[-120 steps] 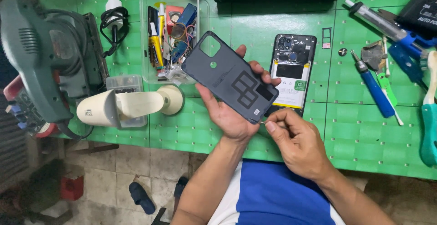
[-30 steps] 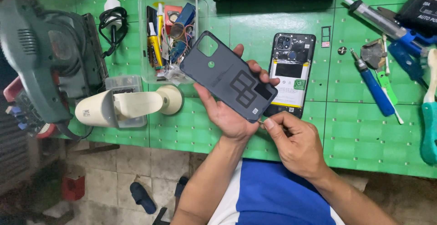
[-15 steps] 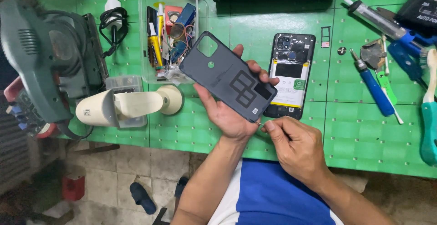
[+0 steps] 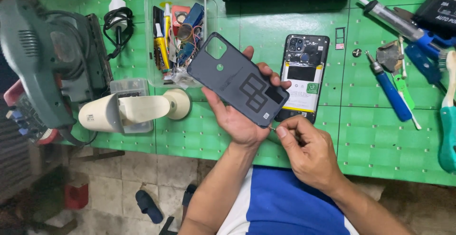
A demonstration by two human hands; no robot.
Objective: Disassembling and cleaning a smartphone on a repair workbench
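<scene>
Holding dark phone back cover [image 4: 237,80] clamped in left hand [image 4: 237,121]; right hand [image 4: 308,152] grip pinched together at its lower corner, above green tabletop [image 4: 380,144].

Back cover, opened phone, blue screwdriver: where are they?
back cover [image 4: 237,80], head view, middle of its dark outer face
opened phone [image 4: 304,80], head view, its exposed inside
blue screwdriver [image 4: 393,96], head view, its handle

head camera, looking down, close above bench [image 4: 380,140]
</scene>
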